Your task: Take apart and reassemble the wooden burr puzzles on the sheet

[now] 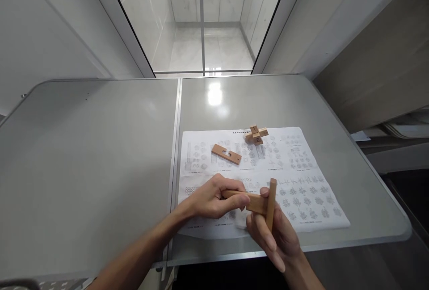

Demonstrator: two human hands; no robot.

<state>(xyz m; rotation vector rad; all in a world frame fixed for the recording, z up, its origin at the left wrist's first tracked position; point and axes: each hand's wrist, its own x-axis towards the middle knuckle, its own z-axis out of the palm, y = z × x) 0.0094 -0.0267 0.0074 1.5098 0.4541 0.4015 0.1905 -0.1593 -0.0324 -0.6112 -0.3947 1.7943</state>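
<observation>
Left forearm (144,245) extended diagonally, left hand (216,198) closed in a pinch; right hand (283,234) close beside, fingers (266,236) partly bent, gripping.

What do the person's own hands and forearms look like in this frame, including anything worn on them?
The left hand and right hand are bare, without gloves; no rings show on the visible fingers. The left forearm and right forearm show no sleeve, watch or bracelet. No markings can be made out.
</observation>
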